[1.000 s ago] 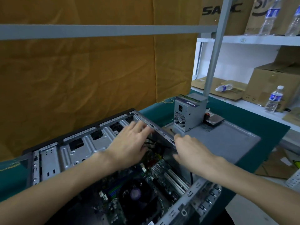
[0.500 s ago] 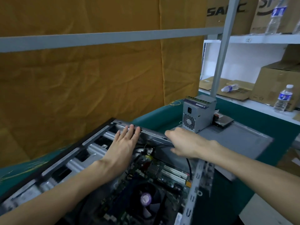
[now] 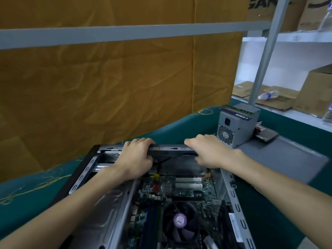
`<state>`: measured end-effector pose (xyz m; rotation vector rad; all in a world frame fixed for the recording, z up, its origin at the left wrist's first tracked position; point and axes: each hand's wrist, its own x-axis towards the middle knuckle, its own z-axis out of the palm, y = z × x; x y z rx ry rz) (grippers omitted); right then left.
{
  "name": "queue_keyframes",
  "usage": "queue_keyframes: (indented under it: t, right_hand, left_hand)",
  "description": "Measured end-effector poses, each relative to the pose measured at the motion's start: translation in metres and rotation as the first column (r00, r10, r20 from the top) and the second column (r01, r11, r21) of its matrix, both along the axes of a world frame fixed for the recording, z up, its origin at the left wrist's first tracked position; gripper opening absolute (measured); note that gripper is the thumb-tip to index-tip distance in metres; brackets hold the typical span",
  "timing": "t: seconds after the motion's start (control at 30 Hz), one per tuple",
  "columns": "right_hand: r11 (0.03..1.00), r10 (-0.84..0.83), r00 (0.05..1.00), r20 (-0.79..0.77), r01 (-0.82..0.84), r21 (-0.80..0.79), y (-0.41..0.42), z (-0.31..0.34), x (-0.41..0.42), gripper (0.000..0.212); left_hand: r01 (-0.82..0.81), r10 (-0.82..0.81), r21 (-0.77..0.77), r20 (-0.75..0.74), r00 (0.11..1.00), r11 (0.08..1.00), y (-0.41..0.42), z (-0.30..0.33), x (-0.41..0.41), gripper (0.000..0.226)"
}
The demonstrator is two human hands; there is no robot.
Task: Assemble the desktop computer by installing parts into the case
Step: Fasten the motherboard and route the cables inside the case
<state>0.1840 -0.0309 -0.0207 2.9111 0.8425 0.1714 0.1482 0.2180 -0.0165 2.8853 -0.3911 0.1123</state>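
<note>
The open computer case [image 3: 172,147] lies on its side on the green table, its far rim running between my hands. Inside it sit the motherboard [image 3: 181,187] and a black CPU fan [image 3: 180,221] with a purple hub. My left hand [image 3: 134,159] curls over the far rim at its left part. My right hand [image 3: 210,150] grips the same rim further right, fingers hooked over the edge. A grey power supply [image 3: 237,126] stands upright beyond my right hand, on the grey side panel [image 3: 280,159]. A hard drive [image 3: 265,135] lies beside it.
An orange cloth [image 3: 107,87] hangs behind the table. A grey metal post [image 3: 264,56] and bar frame the bench. White shelves at the right hold cardboard boxes [image 3: 318,90] and water bottles [image 3: 268,95]. Green table cover [image 3: 27,191] extends left.
The case has turned so that its long side points away from me. Both hands went from resting flat on the rim to gripping the far edge.
</note>
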Motion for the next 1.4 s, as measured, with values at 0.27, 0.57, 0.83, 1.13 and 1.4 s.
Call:
queue_keyframes:
  t: [0.27, 0.57, 0.83, 1.13, 1.4]
  right_hand:
    - [0.989, 0.098, 0.989, -0.113, -0.084, 0.121, 0.013, 0.009, 0.02, 0.035]
    - [0.98, 0.063, 0.995, 0.076, -0.076, 0.185, 0.031, 0.006, 0.015, 0.049]
    - [0.507, -0.105, 0.909, -0.403, 0.397, 0.765, -0.01, 0.007, 0.002, 0.015]
    - [0.431, -0.254, 0.928, -0.272, 0.36, 0.827, -0.006, -0.021, -0.008, 0.022]
    - [0.586, -0.165, 0.966, -0.201, 0.26, 0.768, -0.012, -0.009, -0.016, 0.019]
  left_hand:
    - [-0.138, 0.138, 0.017, 0.034, 0.99, 0.99, 0.008, -0.007, -0.005, 0.058]
    - [-0.116, 0.096, 0.063, 0.26, 0.961, 0.991, 0.007, -0.006, -0.032, 0.039]
    - [0.531, -0.584, 0.272, 0.182, 0.791, 0.803, -0.062, -0.026, -0.012, 0.035]
    - [0.377, -0.629, 0.713, 0.115, 0.769, 0.591, -0.103, -0.041, 0.02, 0.033]
    - [0.46, -0.474, 0.113, 0.253, 0.844, 0.88, -0.065, -0.019, -0.004, 0.012]
